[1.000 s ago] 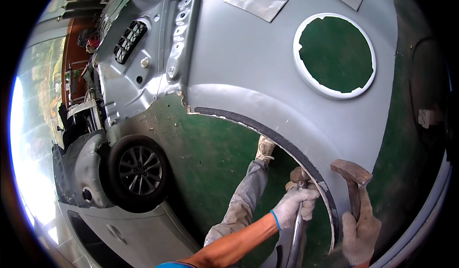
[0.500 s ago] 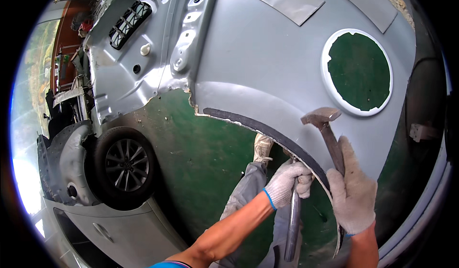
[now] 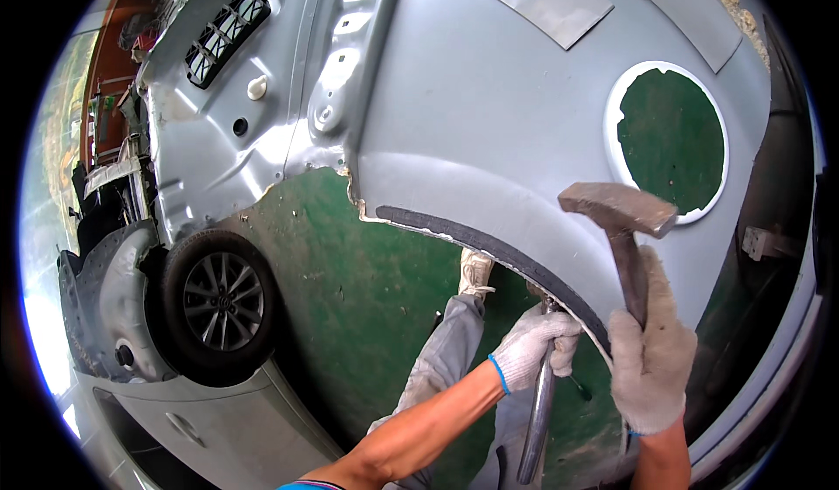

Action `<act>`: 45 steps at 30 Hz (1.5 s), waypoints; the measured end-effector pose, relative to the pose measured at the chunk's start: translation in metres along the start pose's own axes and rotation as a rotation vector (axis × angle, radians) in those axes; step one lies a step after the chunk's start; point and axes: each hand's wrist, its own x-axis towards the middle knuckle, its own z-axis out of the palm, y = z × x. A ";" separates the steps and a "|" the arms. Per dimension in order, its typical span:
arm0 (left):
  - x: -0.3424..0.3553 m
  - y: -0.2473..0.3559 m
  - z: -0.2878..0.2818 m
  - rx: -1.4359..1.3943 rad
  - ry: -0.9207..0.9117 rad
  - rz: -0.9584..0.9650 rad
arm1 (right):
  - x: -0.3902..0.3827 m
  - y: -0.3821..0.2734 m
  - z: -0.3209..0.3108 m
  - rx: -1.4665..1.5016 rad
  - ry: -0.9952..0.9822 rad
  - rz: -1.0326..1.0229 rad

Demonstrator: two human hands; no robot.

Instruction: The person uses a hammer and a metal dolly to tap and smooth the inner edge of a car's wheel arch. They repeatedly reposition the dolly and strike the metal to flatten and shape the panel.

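A white knit glove covers my left hand (image 3: 535,350), which is closed round a round metal bar (image 3: 537,420) just under the curved edge of a grey car body panel (image 3: 463,97). The bar's lower end hangs down, and its upper end is at the panel edge. A dark strip (image 3: 498,247) runs along that arched edge. Gloved too, my right hand (image 3: 651,363) is at the right end of the arch and grips a hammer (image 3: 625,219), with one finger stretched along the handle. The hammer's head is raised above the panel, apart from it as far as I can see.
A round opening with a white rim (image 3: 614,140) is cut in the panel. Flat grey sheets (image 3: 542,0) lie on its far part. At left are a car wheel (image 3: 223,302) and a silver car door (image 3: 205,420). My leg (image 3: 441,350) stands on the green floor (image 3: 367,315).
The hammer's head has lifted and tilted, and it looks larger in view. My left hand still grips the bar beneath the edge. The whole view has shifted slightly.
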 end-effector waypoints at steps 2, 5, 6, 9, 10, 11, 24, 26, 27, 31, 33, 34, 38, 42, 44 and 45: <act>-0.001 0.002 0.001 -0.012 -0.002 0.004 | 0.001 0.003 0.000 -0.242 -0.105 -0.030; -0.004 0.009 0.002 -0.017 -0.020 0.006 | 0.002 0.005 0.000 -0.032 -0.088 0.051; -0.007 0.009 0.003 -0.017 0.009 -0.011 | 0.001 0.004 -0.002 0.047 -0.096 0.136; -0.010 0.014 0.005 0.025 0.058 0.041 | 0.000 -0.002 -0.005 0.026 -0.039 0.059; -0.012 0.016 0.004 0.036 0.069 0.067 | 0.001 -0.003 -0.005 0.004 -0.036 0.042; -0.014 0.017 0.004 0.001 0.055 0.079 | 0.002 -0.006 -0.006 -0.013 -0.036 0.013; -0.023 0.034 -0.007 -0.067 0.030 0.141 | 0.012 -0.011 0.002 -0.047 -0.028 -0.011; -0.023 0.035 -0.007 -0.054 0.043 0.134 | 0.013 -0.010 0.005 0.112 0.118 -0.134; -0.023 0.036 -0.006 -0.049 0.055 0.125 | 0.013 -0.010 0.005 0.108 0.091 -0.167; -0.025 0.041 -0.011 -0.086 0.046 0.142 | 0.014 -0.015 0.002 -0.232 -0.245 -0.018; -0.028 0.043 -0.014 -0.115 0.022 0.152 | 0.013 -0.020 0.001 -0.097 -0.166 0.030; -0.029 0.043 -0.016 -0.107 0.038 0.158 | 0.011 -0.023 0.001 -0.028 -0.130 0.069; -0.036 0.053 -0.021 -0.058 0.090 0.207 | 0.018 -0.029 0.012 0.078 -0.093 -0.056; -0.041 0.062 -0.024 -0.110 0.078 0.227 | 0.027 -0.030 0.017 -0.214 -0.197 -0.121; -0.043 0.064 -0.024 -0.128 0.085 0.232 | 0.028 -0.034 0.018 -0.120 -0.149 -0.063; -0.043 0.065 -0.025 -0.108 0.113 0.239 | 0.029 -0.035 0.020 -0.018 -0.082 -0.078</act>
